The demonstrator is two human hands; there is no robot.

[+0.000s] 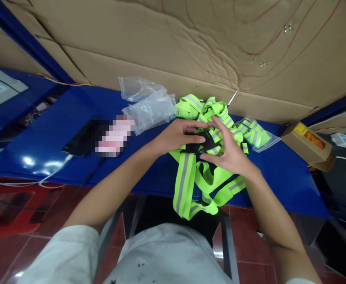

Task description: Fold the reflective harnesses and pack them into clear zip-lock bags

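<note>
Both hands are over a pile of neon yellow-green straps with a grey reflective stripe [184, 185]. My left hand [175, 136] comes in from the left, its thumb stretched out above a black part of the straps [192, 148] and its fingers apart from the thumb. Opposite it, my right hand [230, 152] is open, thumb and fingers spread around the black part. The fingertips of the two hands nearly meet at the top. Whether either hand touches the black part is hard to tell. Several strap loops hang over the table's front edge.
Clear plastic bags [150, 106] lie left of the pile. Another bag with folded straps [257, 134] is at its right. A black phone [82, 138] and a blurred pink item [115, 136] lie on the blue table [149, 165]. A cardboard box [307, 146] stands at the right.
</note>
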